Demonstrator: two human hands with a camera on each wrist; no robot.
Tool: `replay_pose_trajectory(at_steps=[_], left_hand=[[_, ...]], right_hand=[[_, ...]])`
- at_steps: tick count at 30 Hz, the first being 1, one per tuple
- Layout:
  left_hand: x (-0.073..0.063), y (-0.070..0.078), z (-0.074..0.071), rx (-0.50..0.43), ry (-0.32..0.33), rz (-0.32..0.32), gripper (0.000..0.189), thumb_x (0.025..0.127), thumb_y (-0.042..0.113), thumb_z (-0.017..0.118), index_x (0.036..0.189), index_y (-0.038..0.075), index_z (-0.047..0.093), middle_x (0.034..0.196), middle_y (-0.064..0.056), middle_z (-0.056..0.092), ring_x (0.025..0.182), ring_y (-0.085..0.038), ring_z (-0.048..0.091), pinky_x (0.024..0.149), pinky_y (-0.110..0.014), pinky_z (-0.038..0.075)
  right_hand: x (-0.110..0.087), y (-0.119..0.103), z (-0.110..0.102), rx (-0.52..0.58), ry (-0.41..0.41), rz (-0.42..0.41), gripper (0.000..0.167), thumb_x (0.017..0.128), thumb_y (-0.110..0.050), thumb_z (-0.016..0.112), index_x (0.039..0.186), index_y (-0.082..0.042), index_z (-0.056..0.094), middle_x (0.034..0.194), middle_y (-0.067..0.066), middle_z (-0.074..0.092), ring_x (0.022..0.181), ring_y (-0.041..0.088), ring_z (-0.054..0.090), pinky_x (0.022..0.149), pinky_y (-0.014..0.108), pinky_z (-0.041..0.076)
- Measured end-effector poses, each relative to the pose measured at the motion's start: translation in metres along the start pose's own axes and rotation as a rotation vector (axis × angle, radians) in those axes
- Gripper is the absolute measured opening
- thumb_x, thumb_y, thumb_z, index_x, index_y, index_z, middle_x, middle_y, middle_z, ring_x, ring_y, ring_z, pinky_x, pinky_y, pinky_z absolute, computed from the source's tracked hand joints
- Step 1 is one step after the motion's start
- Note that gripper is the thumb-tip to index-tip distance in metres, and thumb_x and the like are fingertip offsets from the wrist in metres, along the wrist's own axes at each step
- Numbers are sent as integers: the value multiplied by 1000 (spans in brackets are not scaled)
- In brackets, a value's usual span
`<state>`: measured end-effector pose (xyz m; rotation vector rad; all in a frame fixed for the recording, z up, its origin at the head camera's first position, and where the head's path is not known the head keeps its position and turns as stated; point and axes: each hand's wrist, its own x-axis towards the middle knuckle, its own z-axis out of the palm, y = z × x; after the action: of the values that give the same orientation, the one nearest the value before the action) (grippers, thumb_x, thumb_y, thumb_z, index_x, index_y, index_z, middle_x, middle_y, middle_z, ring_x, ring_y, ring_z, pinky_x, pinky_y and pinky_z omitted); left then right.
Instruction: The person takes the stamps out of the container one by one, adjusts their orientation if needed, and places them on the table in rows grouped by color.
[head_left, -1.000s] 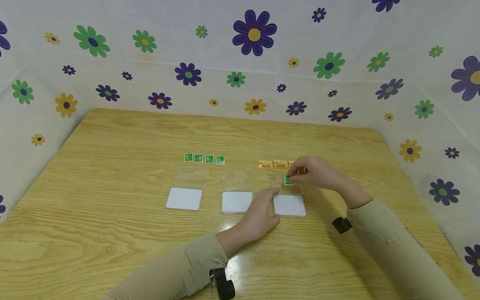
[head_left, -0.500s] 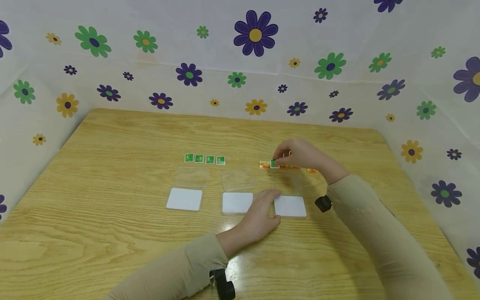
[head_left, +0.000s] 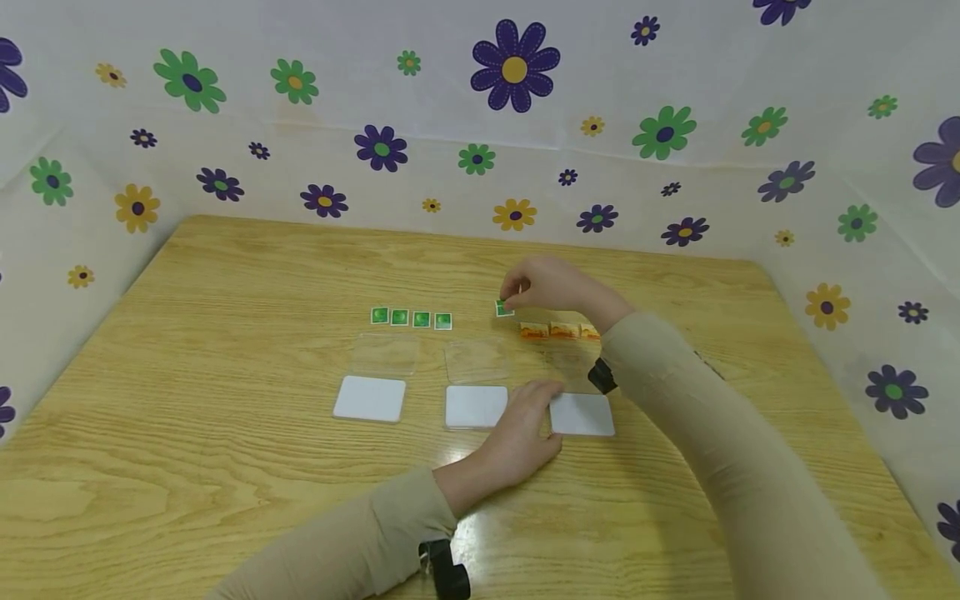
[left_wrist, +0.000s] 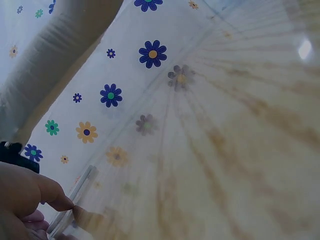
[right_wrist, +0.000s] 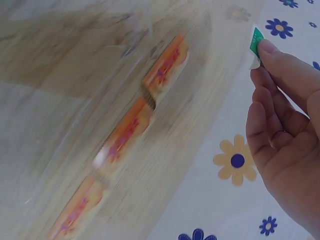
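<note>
My right hand [head_left: 551,283] pinches a small green stamp [head_left: 504,309] between thumb and fingertips, raised behind the row of orange stamps [head_left: 534,331]. In the right wrist view the same stamp [right_wrist: 256,43] stands up from the fingertips, its white lower corner bent. My left hand [head_left: 519,437] rests on the table between the middle white card [head_left: 474,407] and the right white card [head_left: 583,415]. Its fingers are relaxed and reach the right card's left edge. A fingertip [left_wrist: 65,204] meets a thin pale edge in the left wrist view.
Several green stamps [head_left: 422,319] lie in a row at the back left. A third white card [head_left: 369,399] lies at left. Clear plastic sheets [head_left: 385,354] lie behind the cards. A flower-patterned white cloth [head_left: 420,108] borders the wooden table [head_left: 247,333].
My right hand has moved left and back with the green stamp, from over the right clear sheet to behind the orange stamps. The left hand has stayed in place.
</note>
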<state>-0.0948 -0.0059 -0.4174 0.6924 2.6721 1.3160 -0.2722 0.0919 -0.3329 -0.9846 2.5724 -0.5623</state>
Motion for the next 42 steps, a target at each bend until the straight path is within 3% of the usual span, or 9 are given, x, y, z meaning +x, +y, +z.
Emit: replay_pose_trajectory(at_steps=[10,17,42], left_hand=[[0,1,-1,-25,12,21,55,81,1,67,133,-2,47,134,-12,48,126,-27,39,107,-34,32],[1,-1,0,-14,29,46,52,81,1,67,129,-3,49,132,-14,49,124,-29,41,106,-37,33],[1,-1,-2,-28,21,25,50,82,2,68,129,-3,50,134,-14,47,122,-28,41,103,-35,36]], right_hand=[[39,-14,12,-22,-40,-22,13,88,-19,71,94,-8,72,88,1,66,81,17,56,72,28,48],[53,-18,19,-18,-64,-20,11,88,-18,71,93,-8,72,88,1,66,83,17,55,74,28,47],[58,-24,27,-26,-138,-53,10,85,-15,74,88,-6,71,85,3,66,76,13,55,70,24,47]])
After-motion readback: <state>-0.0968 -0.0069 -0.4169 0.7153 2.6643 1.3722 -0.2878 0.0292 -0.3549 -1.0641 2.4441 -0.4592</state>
